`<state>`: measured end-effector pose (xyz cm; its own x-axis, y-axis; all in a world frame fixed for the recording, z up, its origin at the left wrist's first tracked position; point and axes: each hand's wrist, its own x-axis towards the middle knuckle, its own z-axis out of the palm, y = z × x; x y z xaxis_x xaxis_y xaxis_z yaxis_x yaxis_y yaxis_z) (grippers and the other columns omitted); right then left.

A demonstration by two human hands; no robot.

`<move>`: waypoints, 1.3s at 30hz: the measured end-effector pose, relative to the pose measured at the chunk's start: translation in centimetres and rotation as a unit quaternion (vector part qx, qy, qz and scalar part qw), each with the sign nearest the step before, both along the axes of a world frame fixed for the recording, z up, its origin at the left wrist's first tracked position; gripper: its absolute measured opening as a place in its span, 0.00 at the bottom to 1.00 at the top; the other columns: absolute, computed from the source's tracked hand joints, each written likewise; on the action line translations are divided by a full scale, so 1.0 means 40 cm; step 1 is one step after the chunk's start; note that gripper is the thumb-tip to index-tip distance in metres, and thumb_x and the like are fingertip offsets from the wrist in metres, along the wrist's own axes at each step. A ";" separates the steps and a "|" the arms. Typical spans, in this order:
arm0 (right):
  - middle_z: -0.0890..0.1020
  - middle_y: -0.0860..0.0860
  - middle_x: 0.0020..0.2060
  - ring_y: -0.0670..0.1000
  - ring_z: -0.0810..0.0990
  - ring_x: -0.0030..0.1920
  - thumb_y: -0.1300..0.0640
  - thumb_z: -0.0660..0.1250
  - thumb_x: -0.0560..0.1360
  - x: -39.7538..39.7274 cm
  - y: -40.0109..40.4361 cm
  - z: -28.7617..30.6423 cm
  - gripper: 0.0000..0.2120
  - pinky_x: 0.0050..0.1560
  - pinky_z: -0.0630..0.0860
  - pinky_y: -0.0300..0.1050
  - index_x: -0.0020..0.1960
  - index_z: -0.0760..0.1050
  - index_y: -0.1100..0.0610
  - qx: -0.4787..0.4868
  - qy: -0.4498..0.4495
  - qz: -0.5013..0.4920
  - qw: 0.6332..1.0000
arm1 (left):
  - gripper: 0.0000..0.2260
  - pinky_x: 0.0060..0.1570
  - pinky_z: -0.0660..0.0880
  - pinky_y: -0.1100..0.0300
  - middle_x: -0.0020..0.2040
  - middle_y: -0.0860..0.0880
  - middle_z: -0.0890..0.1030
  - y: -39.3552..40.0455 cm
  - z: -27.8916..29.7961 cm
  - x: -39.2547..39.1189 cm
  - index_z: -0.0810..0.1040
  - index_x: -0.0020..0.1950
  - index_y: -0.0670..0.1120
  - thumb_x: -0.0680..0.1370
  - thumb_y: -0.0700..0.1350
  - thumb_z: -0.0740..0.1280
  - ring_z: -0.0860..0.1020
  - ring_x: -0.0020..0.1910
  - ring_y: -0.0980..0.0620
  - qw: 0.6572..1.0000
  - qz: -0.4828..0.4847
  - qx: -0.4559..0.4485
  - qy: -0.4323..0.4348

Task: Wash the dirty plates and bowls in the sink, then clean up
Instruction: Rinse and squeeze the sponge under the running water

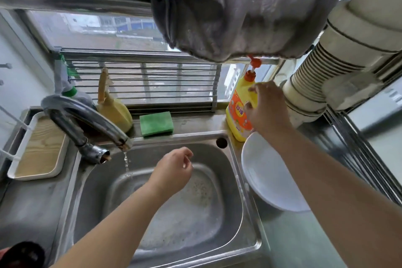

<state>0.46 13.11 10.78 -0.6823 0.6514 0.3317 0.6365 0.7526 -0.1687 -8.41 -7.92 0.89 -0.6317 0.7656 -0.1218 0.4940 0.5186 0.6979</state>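
Item: soap step. R hand (264, 107) grasps detergent bottle (238, 113); L hand (174, 168) loosely curled, empty, over sink (250, 224). Advise: steady bottle, small squirt onto sponge (156, 123).

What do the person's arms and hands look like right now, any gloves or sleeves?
Both are bare: no gloves, and no sleeves, watch or rings show on the left hand or the right hand. The forearms are uncovered up to the frame edge.

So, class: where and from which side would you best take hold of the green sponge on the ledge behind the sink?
Pinch the green sponge across its short sides, coming from above: it lies flat on the ledge with bare space around it, nearest the left hand.
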 end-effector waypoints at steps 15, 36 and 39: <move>0.78 0.64 0.56 0.63 0.76 0.59 0.55 0.60 0.81 -0.031 0.194 -0.023 0.17 0.55 0.70 0.50 0.61 0.69 0.68 -0.115 -0.066 -0.026 0.991 | 0.08 0.39 0.67 0.67 0.44 0.52 0.78 0.117 0.068 -0.028 0.78 0.55 0.46 0.78 0.42 0.63 0.74 0.40 0.56 0.999 0.003 0.006 0.036; 0.79 0.61 0.57 0.64 0.75 0.59 0.52 0.61 0.80 -0.090 0.211 -0.014 0.18 0.60 0.69 0.57 0.65 0.71 0.62 -0.105 -0.079 0.108 0.985 | 0.07 0.40 0.71 0.66 0.44 0.53 0.79 0.029 0.029 -0.045 0.79 0.54 0.47 0.78 0.43 0.64 0.76 0.40 0.57 0.996 0.089 -0.032 -0.007; 0.78 0.63 0.56 0.65 0.75 0.58 0.52 0.60 0.80 -0.069 0.219 -0.010 0.18 0.57 0.69 0.54 0.64 0.70 0.64 -0.105 -0.065 0.055 0.991 | 0.07 0.43 0.72 0.64 0.46 0.52 0.79 0.034 0.028 -0.039 0.79 0.54 0.47 0.78 0.43 0.63 0.76 0.42 0.55 0.996 0.080 -0.033 -0.017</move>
<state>-2.28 21.88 10.38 -0.7813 0.6158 0.1018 0.5790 0.7760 -0.2502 -9.97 -6.57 2.01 -0.7395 0.6451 -0.1924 0.3783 0.6346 0.6739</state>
